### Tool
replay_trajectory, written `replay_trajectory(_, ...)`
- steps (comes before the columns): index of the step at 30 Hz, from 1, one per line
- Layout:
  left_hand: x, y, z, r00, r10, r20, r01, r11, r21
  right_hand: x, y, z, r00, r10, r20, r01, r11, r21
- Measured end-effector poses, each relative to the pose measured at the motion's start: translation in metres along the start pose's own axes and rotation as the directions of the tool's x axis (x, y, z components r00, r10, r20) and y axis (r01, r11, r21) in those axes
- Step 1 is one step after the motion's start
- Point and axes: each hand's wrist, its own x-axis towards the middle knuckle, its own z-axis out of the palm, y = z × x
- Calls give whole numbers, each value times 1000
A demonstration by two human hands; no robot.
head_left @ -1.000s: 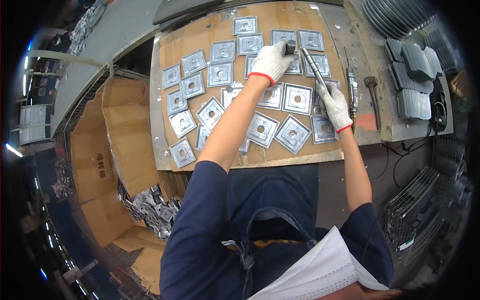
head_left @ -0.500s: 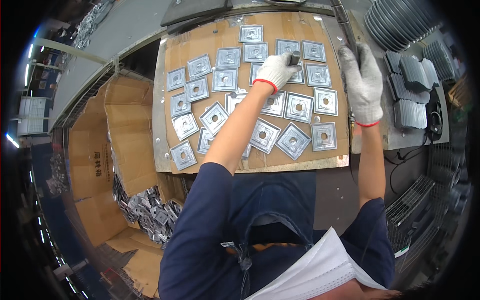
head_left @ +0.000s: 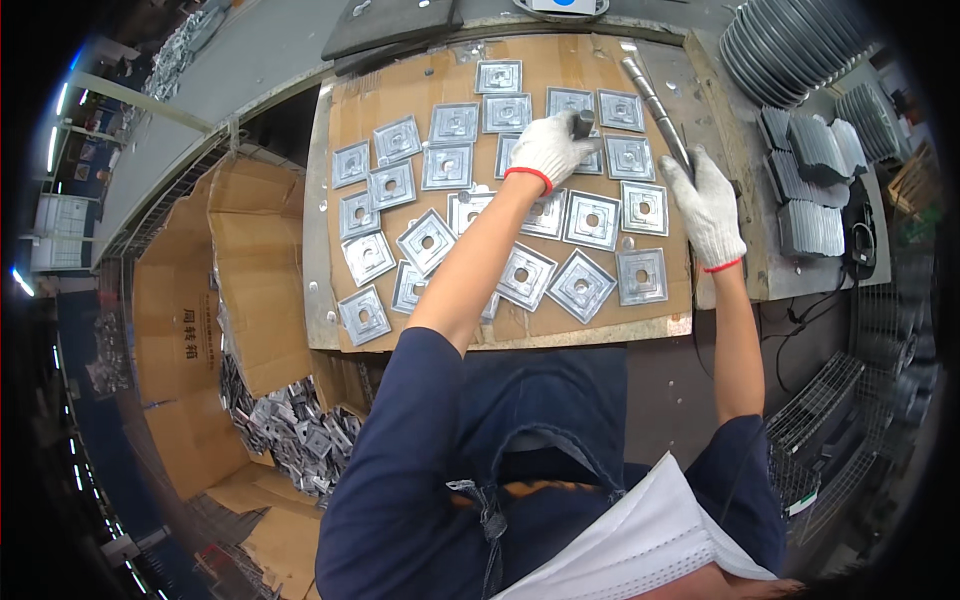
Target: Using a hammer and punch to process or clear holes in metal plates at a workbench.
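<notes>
My left hand (head_left: 553,150), in a white knitted glove with a red cuff, is closed around a short dark metal cylinder (head_left: 583,124). It is over the square metal plates (head_left: 590,220), several of which lie spread on the cardboard-covered board; most show a hole in the middle. Gloved the same way, my right hand (head_left: 706,208) grips the near end of a long metal rod (head_left: 650,97) with ringed sections. The rod slants away over the board's right edge. What lies under my left hand is partly hidden.
To the right, stacked metal pieces (head_left: 812,228) and a row of round grey discs (head_left: 775,60) stand on the bench. At the left, a large cardboard box (head_left: 180,350) holds many small metal pieces (head_left: 305,435). A dark flat pad (head_left: 385,25) lies beyond the board.
My right hand has come down and slightly left, and the rod now tilts left over the board's edge. My left hand stays over nearly the same spot, still holding the cylinder.
</notes>
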Motion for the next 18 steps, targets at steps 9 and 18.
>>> replay_trajectory(9,-7,24,-24,996,-51,80,54,998,-33,-29,50,54,986,124,108,-119,992,-50)
replay_trajectory(18,-17,18,-32,997,-55,55,61,993,-99,-40,54,69,992,124,38,-125,992,24)
